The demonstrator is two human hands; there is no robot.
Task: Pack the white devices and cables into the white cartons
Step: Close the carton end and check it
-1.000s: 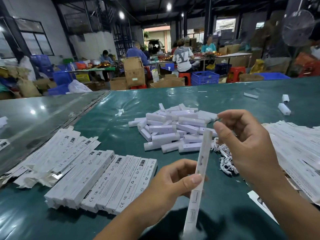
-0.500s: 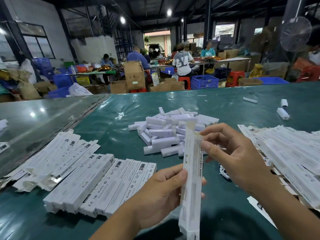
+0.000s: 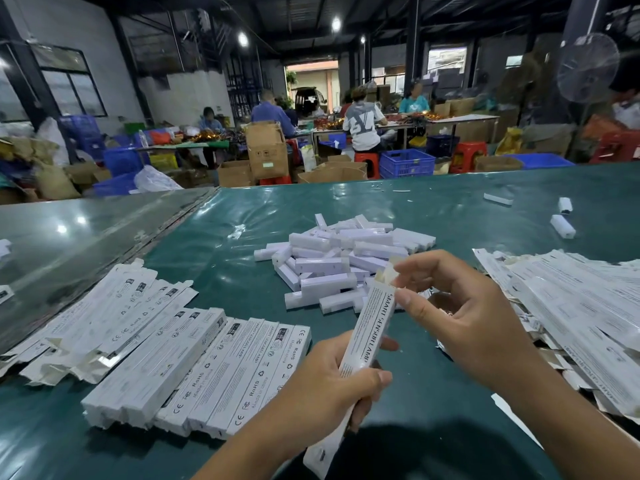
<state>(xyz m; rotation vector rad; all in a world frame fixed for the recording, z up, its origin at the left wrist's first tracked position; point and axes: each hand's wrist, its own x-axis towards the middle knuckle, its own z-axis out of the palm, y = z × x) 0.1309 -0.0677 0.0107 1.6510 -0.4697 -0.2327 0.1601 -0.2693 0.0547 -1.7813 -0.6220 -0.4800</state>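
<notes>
My left hand (image 3: 325, 386) grips a long white carton (image 3: 369, 336) printed "SMART SENSOR LAMP", tilted with its open top end away from me. My right hand (image 3: 464, 317) pinches the carton's brown-lined top flaps between thumb and fingers. Behind the carton lies a heap of white devices (image 3: 343, 261) on the green table (image 3: 221, 258). A bundle of white cables is mostly hidden behind my right hand. Packed cartons (image 3: 207, 368) lie side by side at the left. Flat unfolded cartons (image 3: 568, 303) are stacked at the right.
More flattened cartons (image 3: 104, 313) lie at the far left. Loose white devices (image 3: 562, 226) sit near the table's far right. Beyond the table are cardboard boxes (image 3: 266, 150), blue crates (image 3: 407, 162), and several seated people working.
The carton has tilted so its top leans right and its printed face shows. My right hand has shifted from the carton's upper side to pinching the top flaps.
</notes>
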